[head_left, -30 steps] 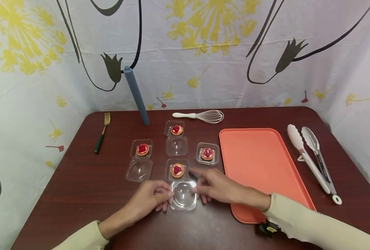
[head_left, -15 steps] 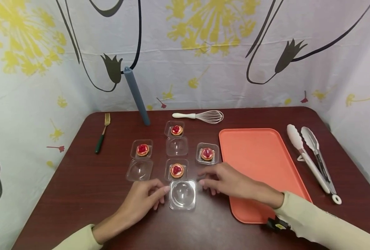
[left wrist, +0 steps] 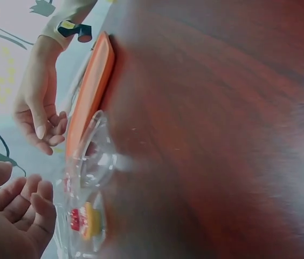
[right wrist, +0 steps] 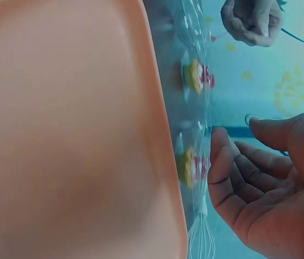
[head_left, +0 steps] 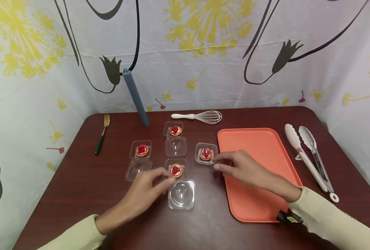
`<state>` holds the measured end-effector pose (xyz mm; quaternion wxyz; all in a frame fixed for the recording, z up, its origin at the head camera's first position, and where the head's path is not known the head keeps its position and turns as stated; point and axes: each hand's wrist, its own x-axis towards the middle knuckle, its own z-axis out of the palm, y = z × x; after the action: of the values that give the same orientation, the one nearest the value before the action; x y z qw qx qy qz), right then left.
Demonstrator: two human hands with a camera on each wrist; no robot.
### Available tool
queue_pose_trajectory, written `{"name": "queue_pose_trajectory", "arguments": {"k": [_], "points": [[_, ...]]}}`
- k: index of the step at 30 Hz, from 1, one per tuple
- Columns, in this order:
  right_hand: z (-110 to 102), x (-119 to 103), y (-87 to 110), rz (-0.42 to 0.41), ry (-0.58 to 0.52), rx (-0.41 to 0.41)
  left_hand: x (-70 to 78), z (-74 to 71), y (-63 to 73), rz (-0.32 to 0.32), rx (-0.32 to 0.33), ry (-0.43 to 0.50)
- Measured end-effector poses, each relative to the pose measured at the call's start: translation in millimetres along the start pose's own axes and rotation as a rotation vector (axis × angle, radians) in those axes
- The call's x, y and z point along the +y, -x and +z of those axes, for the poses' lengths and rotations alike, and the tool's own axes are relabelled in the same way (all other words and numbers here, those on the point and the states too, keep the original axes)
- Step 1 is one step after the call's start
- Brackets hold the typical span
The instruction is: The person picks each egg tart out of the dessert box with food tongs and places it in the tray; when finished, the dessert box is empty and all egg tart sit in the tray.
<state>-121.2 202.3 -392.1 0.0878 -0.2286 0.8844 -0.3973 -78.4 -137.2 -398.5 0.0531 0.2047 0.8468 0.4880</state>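
Loosely bent, my left hand (head_left: 147, 191) hovers beside the front clear plastic container, its fingertips near the berry tart (head_left: 175, 170) inside. That container's domed lid (head_left: 181, 195) lies folded back toward me. My right hand (head_left: 244, 169) is over the orange tray's left edge, fingertips close to the right-hand container (head_left: 198, 159) and its berry tart (head_left: 206, 153); whether they touch it I cannot tell. Neither hand holds anything. Two more opened containers each bear a tart, one at the left (head_left: 141, 150) and one at the back (head_left: 175, 130).
An orange tray (head_left: 260, 146) occupies the right side, with tongs (head_left: 311, 159) beyond it. A whisk (head_left: 200, 117) lies at the back edge. A blue stick (head_left: 136, 98) stands tilted at the back left, and a green-handled fork (head_left: 102, 134) lies farther left.
Both hands have come away from the front container's lid. My right hand has moved right and back toward the right-hand container; my left hand has lifted slightly toward the front tart.
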Motion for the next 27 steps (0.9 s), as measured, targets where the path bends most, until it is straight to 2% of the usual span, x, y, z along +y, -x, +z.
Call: {"name": "queue_pose_trajectory", "arguments": {"k": [4, 10, 13, 17, 21, 27], "points": [[-7, 3, 2.4, -0.014, 0.044, 0.062, 5.8, 2.2, -8.5, 0.006, 0.029, -0.028], [-15, 6, 7.5, -0.028, 0.047, 0.099, 8.5, 9.5, -20.4, 0.04, 0.096, -0.074], [-20, 9, 10.0, -0.036, 0.079, 0.121, 10.1, 12.3, -27.9, 0.064, 0.106, -0.079], [-25, 14, 12.0, -0.081, 0.144, 0.152, 10.4, 15.7, -42.1, 0.095, 0.095, -0.08], [-24, 19, 10.1, -0.168, 0.217, 0.173, 8.2, 18.5, -56.6, 0.114, 0.078, -0.099], [-21, 25, 5.3, -0.253, 0.28, 0.164, 5.6, 22.4, -73.5, 0.147, 0.02, -0.132]]}}
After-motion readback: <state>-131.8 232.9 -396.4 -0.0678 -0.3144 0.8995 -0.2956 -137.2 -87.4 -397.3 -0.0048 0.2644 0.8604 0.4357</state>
